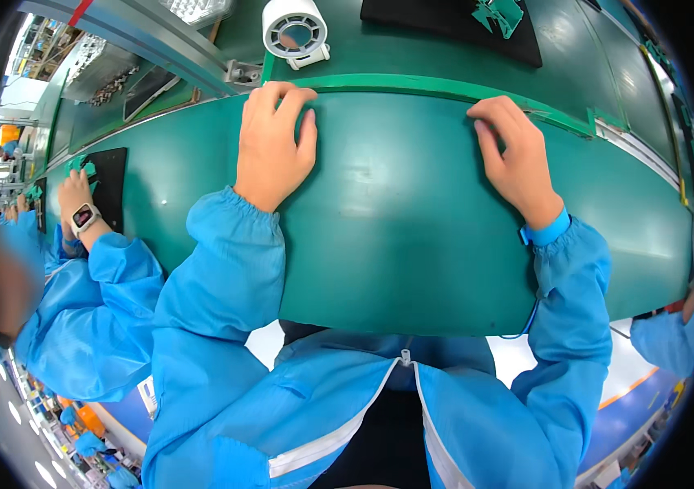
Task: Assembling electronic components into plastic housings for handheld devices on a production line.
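My left hand rests at the far edge of the green work table, its fingertips by the raised green strip. Its fingers are loosely bent, the thumb stands apart from them, and nothing is held. Farther right, my right hand is also near the strip, fingers curved and thumb apart, with no object in it. A blue wrist band circles my right wrist, and a thin blue cord hangs below that sleeve.
Beyond the strip stand a round white fan-like device and a black mat bearing green pieces. A metal frame beam crosses the upper left. At left, a co-worker's hand touches green parts on another black mat.
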